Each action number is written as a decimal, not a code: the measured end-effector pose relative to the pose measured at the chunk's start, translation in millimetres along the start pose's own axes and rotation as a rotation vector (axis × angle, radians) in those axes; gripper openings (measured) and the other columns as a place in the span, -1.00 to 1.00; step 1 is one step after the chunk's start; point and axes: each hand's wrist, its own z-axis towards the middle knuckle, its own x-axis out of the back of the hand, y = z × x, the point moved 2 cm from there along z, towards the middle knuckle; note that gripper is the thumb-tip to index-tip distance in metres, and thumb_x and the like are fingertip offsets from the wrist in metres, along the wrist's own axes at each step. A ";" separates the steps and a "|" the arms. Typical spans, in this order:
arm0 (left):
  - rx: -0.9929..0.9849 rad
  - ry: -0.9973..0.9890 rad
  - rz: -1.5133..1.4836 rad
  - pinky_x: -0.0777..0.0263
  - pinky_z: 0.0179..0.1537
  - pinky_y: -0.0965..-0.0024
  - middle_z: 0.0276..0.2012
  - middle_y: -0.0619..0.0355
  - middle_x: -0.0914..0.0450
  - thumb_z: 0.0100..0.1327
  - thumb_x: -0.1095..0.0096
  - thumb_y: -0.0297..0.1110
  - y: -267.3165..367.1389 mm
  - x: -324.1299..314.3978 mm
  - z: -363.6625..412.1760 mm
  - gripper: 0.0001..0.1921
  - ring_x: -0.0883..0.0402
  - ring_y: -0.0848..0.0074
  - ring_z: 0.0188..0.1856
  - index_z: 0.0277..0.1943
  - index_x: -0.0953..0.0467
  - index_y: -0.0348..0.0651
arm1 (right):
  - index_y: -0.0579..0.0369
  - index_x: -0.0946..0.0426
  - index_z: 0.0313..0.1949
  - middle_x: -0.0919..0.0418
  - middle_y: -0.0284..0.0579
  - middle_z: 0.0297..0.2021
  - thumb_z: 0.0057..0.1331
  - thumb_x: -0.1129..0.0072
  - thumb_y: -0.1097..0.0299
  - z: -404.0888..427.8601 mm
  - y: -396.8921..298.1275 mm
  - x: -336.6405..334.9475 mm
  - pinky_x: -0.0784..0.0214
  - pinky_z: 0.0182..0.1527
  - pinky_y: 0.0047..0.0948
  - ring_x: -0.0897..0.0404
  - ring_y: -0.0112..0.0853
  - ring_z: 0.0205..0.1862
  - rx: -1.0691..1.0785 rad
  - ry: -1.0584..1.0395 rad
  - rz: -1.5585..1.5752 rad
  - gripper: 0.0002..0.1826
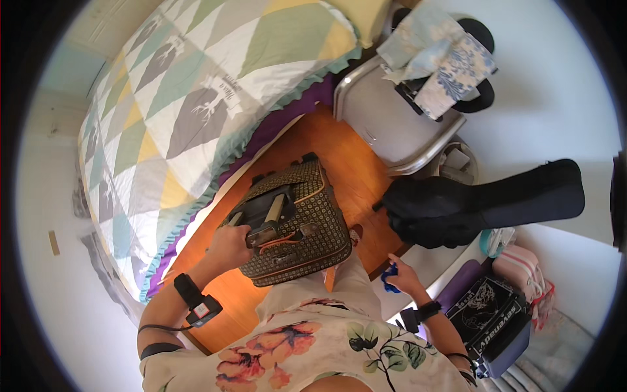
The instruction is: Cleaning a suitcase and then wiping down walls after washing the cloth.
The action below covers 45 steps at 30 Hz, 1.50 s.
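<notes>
My left hand (229,249) is closed around the grip of a telescopic pull handle (277,208) on a small suitcase (318,215). The case is dark brown with a fine repeated pattern and tan piping. It is tilted towards me, close against my legs, and its wheels (309,157) show at the far end. An orange cord (281,241) lies by the handle. Off to the right, my right hand (405,278) grips a crumpled blue cloth (390,280), partly hidden by the fingers.
A bed with a patterned quilt (196,108) runs along the left above the wooden floor (333,130). Beyond the case stands a grey folding chair (392,112) bearing fabric (450,73). At right are a black instrument-style bag (470,206), a bin (460,161) and a black box (485,313).
</notes>
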 end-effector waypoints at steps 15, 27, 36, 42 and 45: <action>-0.595 -0.218 0.457 -0.40 -0.34 0.13 -0.54 -0.10 -0.52 -0.22 -0.09 -0.43 186.3 9.2 186.7 -0.80 -0.52 0.08 -0.40 -0.43 -0.53 -0.23 | 0.08 0.13 0.27 -0.32 -0.03 -0.04 -0.02 -0.06 0.57 60.3 6.6 -48.8 -0.38 -0.21 -0.41 -0.45 -0.29 -0.16 -0.137 0.006 1.169 -0.15; -0.726 -0.130 0.692 -0.41 -0.29 0.12 -0.47 -0.13 -0.53 -0.23 -0.03 -0.42 271.8 24.4 339.8 -0.76 -0.53 0.06 -0.37 -0.42 -0.53 -0.23 | 0.12 -0.10 0.14 -0.44 -0.06 -0.40 0.07 -0.09 0.49 115.2 -15.2 2.0 -0.44 -0.51 -0.37 -0.53 -0.29 -0.48 -0.143 0.210 1.456 -0.37; -0.385 -1.167 -0.267 -0.38 -0.28 0.51 -0.36 0.14 -0.58 0.21 -0.07 -0.21 253.3 78.3 376.7 -0.70 -0.52 0.57 -0.39 -0.23 -0.52 -0.33 | 0.21 -0.30 -0.17 -0.49 -0.09 -0.42 0.03 -0.08 0.51 113.5 -35.8 17.1 -0.47 -0.46 -0.40 -0.55 -0.34 -0.43 -0.184 0.424 1.607 -0.67; -0.452 -1.236 -0.326 -0.37 -0.26 0.55 -0.28 0.18 -0.56 0.20 -0.06 -0.26 234.4 77.6 384.2 -0.70 -0.50 0.63 -0.33 -0.16 -0.47 -0.35 | 0.20 -0.28 -0.11 -0.49 -0.09 -0.37 0.05 -0.05 0.55 105.2 -63.2 20.4 -0.48 -0.43 -0.38 -0.55 -0.32 -0.41 -0.225 0.482 1.552 -0.63; -0.542 -1.184 -0.181 -0.35 -0.27 0.55 -0.32 0.20 -0.56 0.20 -0.04 -0.26 241.8 74.1 388.8 -0.72 -0.50 0.63 -0.35 -0.20 -0.48 -0.32 | 0.08 -0.17 0.03 -0.45 -0.05 -0.33 0.08 -0.01 0.54 106.1 -63.6 16.1 -0.41 -0.53 -0.36 -0.52 -0.29 -0.46 -0.302 0.480 1.534 -0.52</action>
